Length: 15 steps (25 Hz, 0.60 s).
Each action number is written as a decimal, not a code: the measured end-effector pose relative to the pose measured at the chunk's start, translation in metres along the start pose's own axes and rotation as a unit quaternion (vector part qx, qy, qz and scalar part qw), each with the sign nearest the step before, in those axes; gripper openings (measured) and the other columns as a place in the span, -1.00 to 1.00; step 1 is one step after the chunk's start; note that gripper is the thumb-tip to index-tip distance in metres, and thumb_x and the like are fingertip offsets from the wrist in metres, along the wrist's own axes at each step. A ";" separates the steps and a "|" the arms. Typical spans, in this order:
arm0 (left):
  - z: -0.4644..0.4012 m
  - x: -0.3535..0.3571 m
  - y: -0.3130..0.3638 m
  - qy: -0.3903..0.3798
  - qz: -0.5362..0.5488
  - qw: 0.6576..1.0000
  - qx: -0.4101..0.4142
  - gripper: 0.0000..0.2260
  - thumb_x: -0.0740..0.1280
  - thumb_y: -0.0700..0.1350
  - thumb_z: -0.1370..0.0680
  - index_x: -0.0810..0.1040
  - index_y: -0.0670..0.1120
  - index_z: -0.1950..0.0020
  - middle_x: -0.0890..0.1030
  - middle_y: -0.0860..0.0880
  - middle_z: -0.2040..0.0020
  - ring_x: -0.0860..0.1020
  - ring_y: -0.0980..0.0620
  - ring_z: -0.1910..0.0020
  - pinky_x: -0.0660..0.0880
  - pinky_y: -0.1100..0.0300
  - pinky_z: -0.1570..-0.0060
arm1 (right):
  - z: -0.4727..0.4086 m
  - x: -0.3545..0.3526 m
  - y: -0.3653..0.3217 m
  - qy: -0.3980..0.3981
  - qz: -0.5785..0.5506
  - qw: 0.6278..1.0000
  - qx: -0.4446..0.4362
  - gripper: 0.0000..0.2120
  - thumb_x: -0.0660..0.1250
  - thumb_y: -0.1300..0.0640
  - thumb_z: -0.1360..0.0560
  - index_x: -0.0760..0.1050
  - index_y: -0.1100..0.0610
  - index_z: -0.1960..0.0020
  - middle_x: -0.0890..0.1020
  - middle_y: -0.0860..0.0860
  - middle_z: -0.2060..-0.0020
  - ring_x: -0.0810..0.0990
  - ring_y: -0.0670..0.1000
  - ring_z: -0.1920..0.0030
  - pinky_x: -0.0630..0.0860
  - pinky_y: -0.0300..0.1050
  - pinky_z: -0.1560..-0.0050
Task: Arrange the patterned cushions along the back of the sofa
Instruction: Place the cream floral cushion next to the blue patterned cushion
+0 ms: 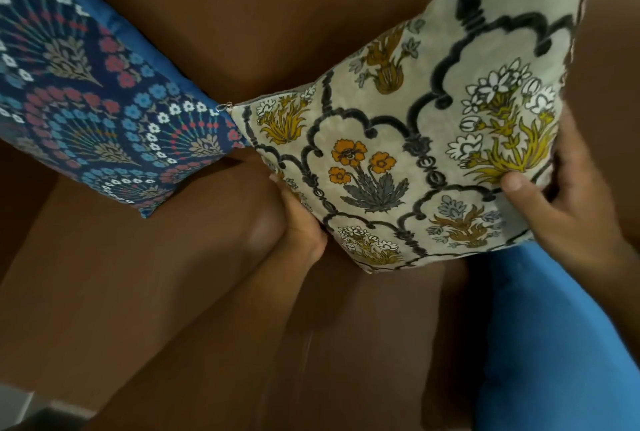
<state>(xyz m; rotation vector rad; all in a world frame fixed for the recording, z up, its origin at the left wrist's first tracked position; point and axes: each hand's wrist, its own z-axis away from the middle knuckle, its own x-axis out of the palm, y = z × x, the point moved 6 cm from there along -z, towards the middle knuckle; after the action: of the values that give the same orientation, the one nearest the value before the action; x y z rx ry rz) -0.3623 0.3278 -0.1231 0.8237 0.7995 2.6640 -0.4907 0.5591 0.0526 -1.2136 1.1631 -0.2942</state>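
Cream cushion going in next to the blue one

Left to right: the blue floral cushion [104, 98] already leans on the brown sofa [242, 15] back at 9 o'clock, its corner touching the cream floral cushion [415, 139] we're holding near centre. Our left hand [298, 219] is tucked under its lower edge at 6 o'clock, fingers hidden behind the fabric so we can't tell how they're set. Our right hand [571, 198] pinches the edge at 3 o'clock, thumb in front, fingers [557, 143] wrapped behind. It looks light, squashy and a bit velvety, so it probably won't slip; gripping opposite edges seems right. A plain blue cushion [554, 344] waits at 5 o'clock.
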 end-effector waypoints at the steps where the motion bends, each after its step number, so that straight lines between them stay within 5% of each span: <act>1: -0.001 -0.002 0.003 -0.015 0.011 1.000 0.020 -0.24 -0.17 0.46 -0.57 0.36 0.05 -0.56 0.44 -0.07 -0.52 0.44 -0.14 -0.46 0.34 -0.13 -0.49 | 0.003 0.003 0.000 0.004 -0.009 1.000 0.000 -0.19 0.31 -0.11 -0.56 0.09 0.08 -0.70 0.45 0.06 -0.56 0.43 0.10 -0.56 0.37 0.30 -0.52; 6: 0.001 -0.020 0.012 -0.034 -0.016 0.997 0.068 -0.19 -0.17 0.55 -0.48 0.38 0.15 -0.54 0.50 0.02 -0.47 0.50 -0.07 -0.40 0.45 -0.08 -0.39 | 0.006 0.011 -0.004 0.025 0.009 0.999 -0.040 -0.20 0.30 -0.15 -0.61 0.10 0.15 -0.70 0.44 0.05 -0.57 0.43 0.01 -0.56 0.37 0.01 -0.54; 12: 0.002 -0.021 0.013 0.039 -0.045 0.994 0.091 -0.25 -0.21 0.46 -0.56 0.29 0.12 -0.59 0.37 -0.02 -0.57 0.36 -0.10 -0.52 0.28 -0.09 -0.53 | -0.009 0.015 0.012 -0.004 0.103 0.995 0.009 -0.12 0.27 -0.24 -0.55 0.06 0.14 -0.70 0.41 0.13 -0.56 0.38 0.20 -0.56 0.34 0.33 -0.50; 15: 0.008 -0.038 0.006 0.066 -0.074 0.993 0.061 -0.20 -0.23 0.50 -0.52 0.29 0.09 -0.58 0.36 -0.04 -0.57 0.34 -0.10 -0.53 0.26 -0.08 -0.50 | 0.013 0.005 0.015 0.038 0.156 0.986 0.052 -0.04 0.21 -0.45 -0.51 -0.03 -0.03 -0.72 0.16 0.13 -0.69 0.11 0.18 -0.69 0.11 0.29 -0.65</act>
<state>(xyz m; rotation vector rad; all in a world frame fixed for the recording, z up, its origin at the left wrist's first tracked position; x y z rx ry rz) -0.3270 0.3116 -0.1313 0.5942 1.0222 2.5786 -0.4841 0.5691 0.0359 -0.9197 1.3664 -0.1618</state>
